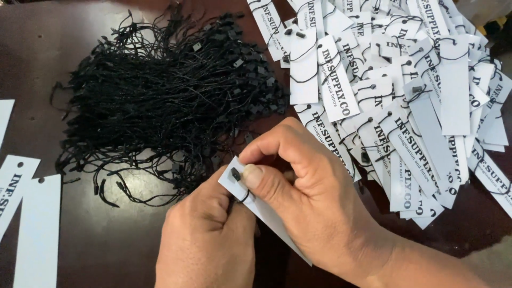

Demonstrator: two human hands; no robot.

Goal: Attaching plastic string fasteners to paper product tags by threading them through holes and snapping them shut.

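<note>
Both hands meet near the worktop's [106, 250] front edge: the right hand [314, 208] pinches a white tag [266, 210], the left hand [205, 240] closes on its black string [241, 196], fingers mostly hiding it.

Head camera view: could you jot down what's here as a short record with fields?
Surface: dark brown table
Left hand: pinches the black cord loop at the end of the white tag
Right hand: holds the white tag, thumb pressed beside the small black clasp
Upper left: tangled heap of black cords
Upper right: pile of strung white tags
Left edge: bare white tags, holes showing, no cords
</note>
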